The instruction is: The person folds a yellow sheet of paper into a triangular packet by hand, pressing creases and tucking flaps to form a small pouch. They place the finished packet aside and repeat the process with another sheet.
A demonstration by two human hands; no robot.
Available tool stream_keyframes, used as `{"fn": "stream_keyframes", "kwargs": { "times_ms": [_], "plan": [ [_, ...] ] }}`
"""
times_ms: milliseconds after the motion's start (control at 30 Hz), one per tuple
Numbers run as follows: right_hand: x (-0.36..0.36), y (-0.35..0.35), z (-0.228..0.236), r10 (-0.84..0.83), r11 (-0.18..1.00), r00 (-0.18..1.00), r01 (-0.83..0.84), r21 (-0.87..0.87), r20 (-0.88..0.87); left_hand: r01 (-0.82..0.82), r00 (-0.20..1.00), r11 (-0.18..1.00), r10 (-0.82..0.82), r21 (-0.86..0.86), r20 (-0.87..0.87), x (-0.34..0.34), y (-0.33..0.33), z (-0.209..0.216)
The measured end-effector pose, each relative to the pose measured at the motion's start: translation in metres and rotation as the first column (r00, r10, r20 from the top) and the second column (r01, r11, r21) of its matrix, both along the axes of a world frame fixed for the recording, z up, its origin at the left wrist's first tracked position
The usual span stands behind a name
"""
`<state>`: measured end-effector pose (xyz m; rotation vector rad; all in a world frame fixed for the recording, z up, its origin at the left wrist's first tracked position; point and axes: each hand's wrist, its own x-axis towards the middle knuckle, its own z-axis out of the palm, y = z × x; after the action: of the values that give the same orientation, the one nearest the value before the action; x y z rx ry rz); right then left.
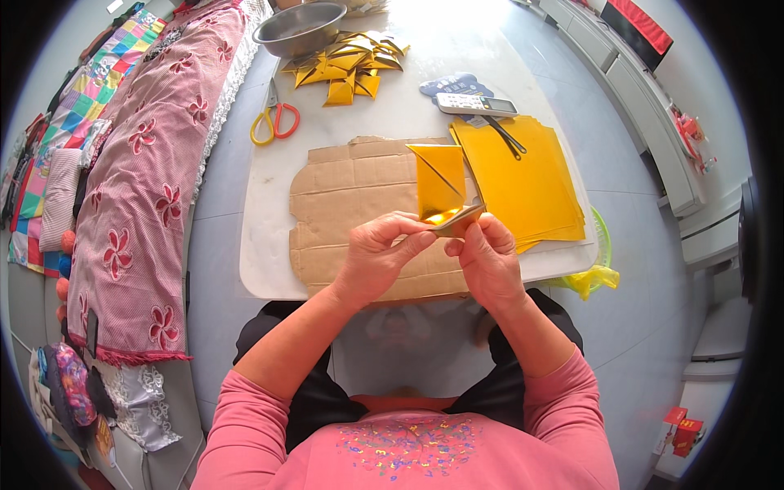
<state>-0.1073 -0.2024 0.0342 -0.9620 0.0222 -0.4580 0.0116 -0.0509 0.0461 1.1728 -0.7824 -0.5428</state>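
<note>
A shiny gold paper sheet [441, 181], partly folded, is pinched between my two hands over the cardboard. Its upper part stands up with a diagonal crease, and the near end is bent into a flap. My left hand [384, 249] grips the flap's left end between thumb and fingers. At the flap's right end my right hand [490, 257] closes its thumb and fingertips on the paper. Beneath both hands lies a flat brown cardboard piece [351, 192]. A stack of flat gold paper sheets [531, 180] lies just right of it.
On the white table [265, 212], folded gold paper pieces [347, 65] are heaped near a grey metal bowl [300, 33]. Scissors [273, 122] lie at the left. A white remote control [476, 104] and a black slim tool [506, 137] rest by the stack. A green basket [603, 237] stands beyond the right edge.
</note>
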Motion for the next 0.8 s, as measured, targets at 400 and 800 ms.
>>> {"fn": "stream_keyframes", "kwargs": {
  "times_ms": [400,800],
  "plan": [
    [0.007,-0.001,0.000,0.021,0.971,0.998,-0.005,0.238,-0.062,-0.054,0.941,0.994,0.017,0.099,0.338,-0.005,-0.001,0.005],
    [0.008,0.006,-0.003,-0.094,0.967,0.985,0.125,0.223,-0.145,-0.091,0.987,0.996,0.092,-0.015,0.134,-0.013,-0.005,-0.010]
  ]
}}
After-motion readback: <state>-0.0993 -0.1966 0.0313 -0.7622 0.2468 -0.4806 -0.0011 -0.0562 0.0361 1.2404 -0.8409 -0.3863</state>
